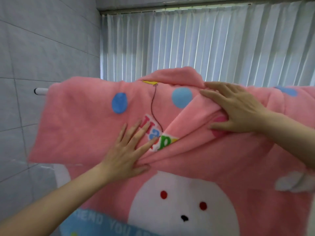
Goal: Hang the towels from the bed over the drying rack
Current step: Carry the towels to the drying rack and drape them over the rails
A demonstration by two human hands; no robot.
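A large pink towel [81, 126] with blue dots, coloured letters and a white bear face hangs over the white bar of the drying rack [40, 91], whose left end pokes out past the cloth. A diagonal fold runs across the towel's middle. My left hand [129, 154] lies flat on the towel below the bar, fingers spread and straight, beside the fold. My right hand [237, 108] presses on the bunched fold near the top, fingers extended, thumb against the cloth.
A grey tiled wall [42, 40] stands close on the left. White pleated curtains [204, 45] cover the window behind the rack. A white rounded object [63, 176] shows under the towel's lower left edge.
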